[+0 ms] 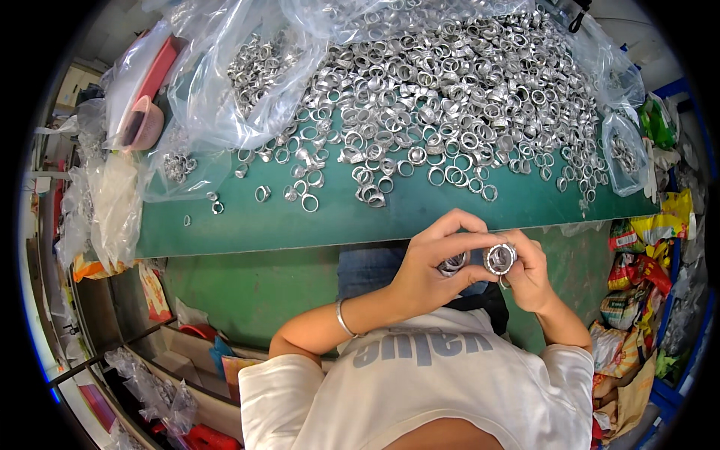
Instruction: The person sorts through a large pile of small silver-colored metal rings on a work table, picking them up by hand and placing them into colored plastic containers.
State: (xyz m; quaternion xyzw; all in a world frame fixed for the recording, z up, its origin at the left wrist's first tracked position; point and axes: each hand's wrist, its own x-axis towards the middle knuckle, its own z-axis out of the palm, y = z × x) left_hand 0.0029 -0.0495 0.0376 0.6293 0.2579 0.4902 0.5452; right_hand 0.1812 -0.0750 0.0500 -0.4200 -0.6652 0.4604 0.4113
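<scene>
My left hand [431, 266] is closed around silver rings [453, 264] that sit in the curl of its fingers; how many is hidden. Its thumb and forefinger reach to a wide silver ring [500, 259] with a patterned edge, its opening facing up. My right hand [529, 274] pinches that same ring from the other side. Both hands are close together just off the near edge of the green table [247, 225]. Across the tabletop spreads a big heap of silver rings [465, 82], with loose ones scattered along its near side.
At the left, a clear plastic bag [217, 97] holds more rings, beside a pink basket [144, 124]. Another small bag of rings [624, 154] lies at the table's right end. Colourful packages [637, 270] are piled at the right, and an open drawer [187, 352] stands at lower left.
</scene>
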